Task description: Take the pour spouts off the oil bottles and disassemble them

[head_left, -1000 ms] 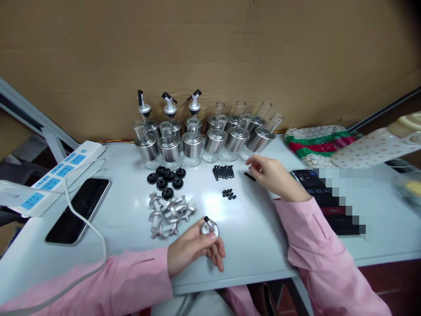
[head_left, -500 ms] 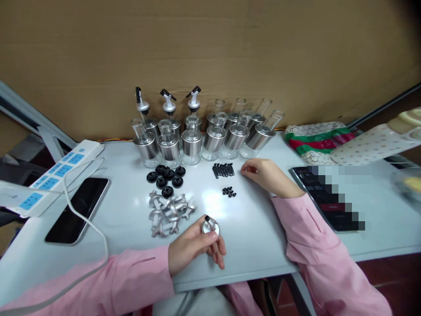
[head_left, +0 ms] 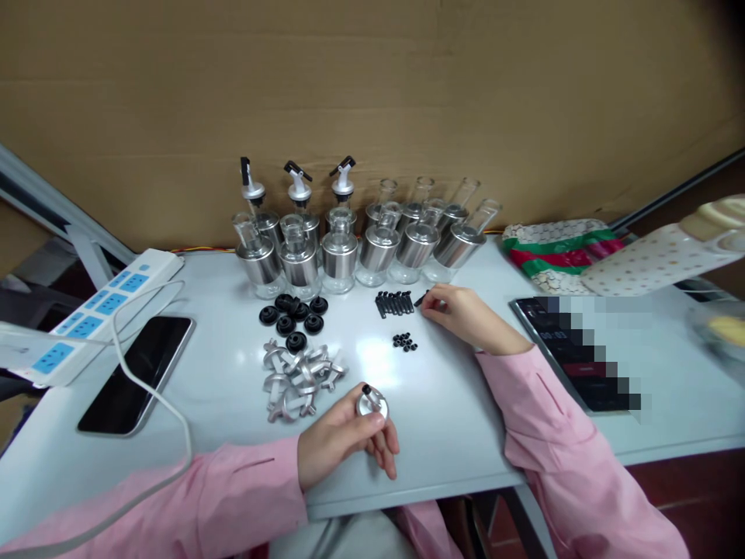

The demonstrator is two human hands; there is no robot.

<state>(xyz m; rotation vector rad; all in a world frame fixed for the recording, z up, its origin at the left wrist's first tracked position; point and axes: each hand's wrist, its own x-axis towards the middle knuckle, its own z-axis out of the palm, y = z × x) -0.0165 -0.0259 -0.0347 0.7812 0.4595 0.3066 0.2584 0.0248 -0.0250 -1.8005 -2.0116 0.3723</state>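
Observation:
My left hand (head_left: 349, 435) is closed around a silver pourer spout (head_left: 371, 404) with a black tip, just above the table's front part. My right hand (head_left: 459, 314) pinches a small black lever (head_left: 422, 297) at the right end of a row of black levers (head_left: 394, 303). Just in front of that row lies a cluster of small black caps (head_left: 405, 341). To the left of my left hand is a pile of silver spout parts (head_left: 299, 376). Behind them lie several round black stoppers (head_left: 296, 314).
Several glass bottles with steel sleeves (head_left: 341, 256) stand along the cardboard wall, three at the back left wearing pourers. At left are a power strip (head_left: 110, 310), a phone (head_left: 136, 373) and a white cable (head_left: 174, 411). Another phone (head_left: 570, 349) and a patterned bag (head_left: 559, 256) lie at right.
My right hand has moved slightly left to the row's end, and a black lever now shows at its fingertips. My left hand has stayed in place with the spout.

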